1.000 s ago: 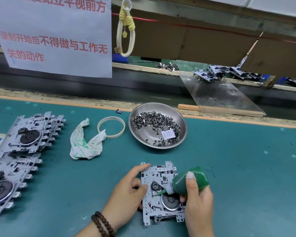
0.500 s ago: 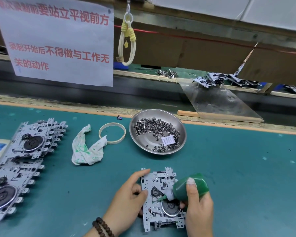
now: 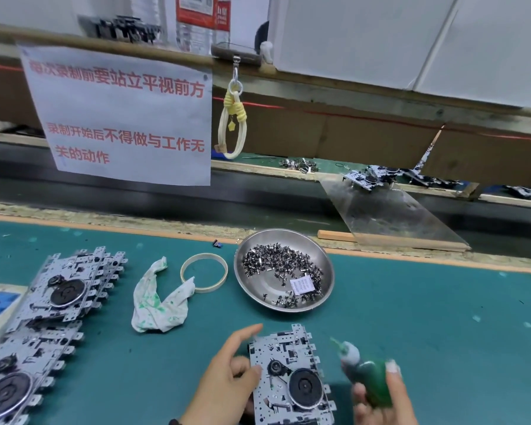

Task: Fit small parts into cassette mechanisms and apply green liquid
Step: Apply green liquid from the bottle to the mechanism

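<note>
Small green squeeze bottle with pale nozzle (image 3: 365,375) now lifted off to the right of the perforated silver metal cassette mechanism (image 3: 288,375); half a second ago its tip touched the small hub. Right hand (image 3: 383,400) grip is wrapped round the bottle. Left hand (image 3: 224,378) grip is released, thumb steadying the mechanism's left edge on the teal counter (image 3: 442,317). Judged: this unit's dab is done. Round steel dish of small dark parts (image 3: 284,268) sits just beyond.

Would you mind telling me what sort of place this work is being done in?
Most likely a factory assembly-line bench: stacks of identical cassette mechanisms lie on a green work mat, a steel bowl of small parts sits within reach, and a conveyor runs behind the bench.
</note>
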`<state>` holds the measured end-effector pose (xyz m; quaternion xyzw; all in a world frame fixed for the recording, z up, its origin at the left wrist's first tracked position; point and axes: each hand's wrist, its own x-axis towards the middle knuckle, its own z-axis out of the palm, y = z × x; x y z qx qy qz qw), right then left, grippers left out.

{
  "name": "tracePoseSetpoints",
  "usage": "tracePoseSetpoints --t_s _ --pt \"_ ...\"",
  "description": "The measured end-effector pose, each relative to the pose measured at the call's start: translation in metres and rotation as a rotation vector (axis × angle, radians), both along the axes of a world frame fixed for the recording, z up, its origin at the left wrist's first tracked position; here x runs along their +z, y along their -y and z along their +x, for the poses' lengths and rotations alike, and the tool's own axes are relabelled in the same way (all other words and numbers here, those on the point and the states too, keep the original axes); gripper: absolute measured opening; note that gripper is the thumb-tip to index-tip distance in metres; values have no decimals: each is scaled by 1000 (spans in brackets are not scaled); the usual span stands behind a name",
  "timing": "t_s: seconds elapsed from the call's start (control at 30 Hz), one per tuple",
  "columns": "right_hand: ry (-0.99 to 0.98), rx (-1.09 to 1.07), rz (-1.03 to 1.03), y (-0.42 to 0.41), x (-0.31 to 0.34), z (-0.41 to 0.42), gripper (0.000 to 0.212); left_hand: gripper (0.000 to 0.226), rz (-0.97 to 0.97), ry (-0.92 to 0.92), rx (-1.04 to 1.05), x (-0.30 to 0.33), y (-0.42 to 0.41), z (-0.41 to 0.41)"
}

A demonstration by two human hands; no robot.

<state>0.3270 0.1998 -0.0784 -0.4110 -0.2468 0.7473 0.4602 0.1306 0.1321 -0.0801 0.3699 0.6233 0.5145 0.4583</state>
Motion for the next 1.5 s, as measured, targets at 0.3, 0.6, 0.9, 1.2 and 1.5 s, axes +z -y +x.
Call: tracePoseSetpoints --t_s 0.3,0.6,0.9,1.2,1.5 --pt "-314 247 403 -19 0 13 57 44 4 137 -11 22 -5 -13" --pt "906 109 465 -17 -8 -2 52 43 -5 82 4 21 5 -10" --pt "1174 270 488 -9 4 -3 57 44 96 60 35 52 -13 -12" --pt "549 65 479 8 58 39 43 47 280 92 -29 93 -35 -11" --pt "307 136 440 0 103 33 27 48 320 28 -157 118 -69 20"
